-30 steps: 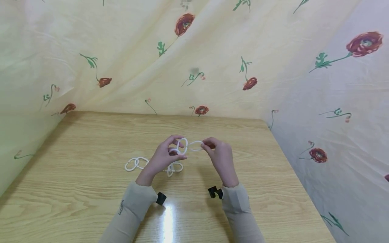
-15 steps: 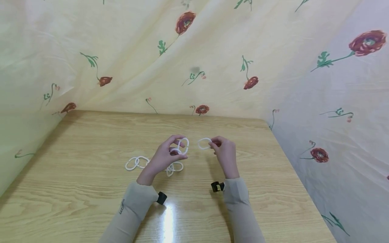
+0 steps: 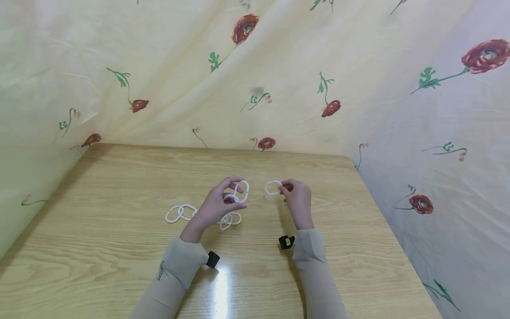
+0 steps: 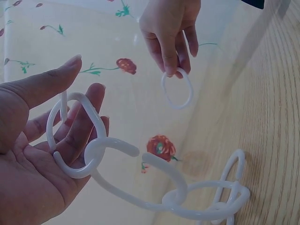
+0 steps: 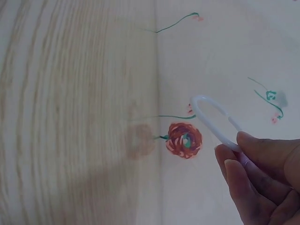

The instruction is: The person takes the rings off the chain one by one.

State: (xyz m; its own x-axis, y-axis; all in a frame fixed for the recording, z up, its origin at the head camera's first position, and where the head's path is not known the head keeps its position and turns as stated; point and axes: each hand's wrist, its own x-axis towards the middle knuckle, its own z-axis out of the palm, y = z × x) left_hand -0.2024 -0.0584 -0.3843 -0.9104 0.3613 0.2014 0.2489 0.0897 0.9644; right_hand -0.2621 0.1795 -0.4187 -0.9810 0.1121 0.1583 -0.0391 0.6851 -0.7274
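Observation:
My left hand (image 3: 215, 201) is raised over the table, fingers and thumb curved round a white oval plastic ring (image 3: 247, 191). In the left wrist view this ring has a gap in its side and is hooked to a chain of similar open links (image 4: 123, 195) hanging below the palm. To the right, my right hand (image 3: 298, 197) pinches a single white ring (image 5: 213, 131) between thumb and fingertips. That ring is apart from the chain, its loop pointing towards the left hand. The left hand and wrist hide part of the chain.
Linked white rings (image 3: 166, 216) lie on the wooden table (image 3: 119, 257) left of the left wrist, with more rings (image 3: 241, 218) heaped just right of it. A flowered cloth (image 3: 167, 66) hangs behind the table and along its sides.
The right hand has moved right with its ring, away from the ring in the left hand, so a gap now separates them. The left hand has stayed nearly still.

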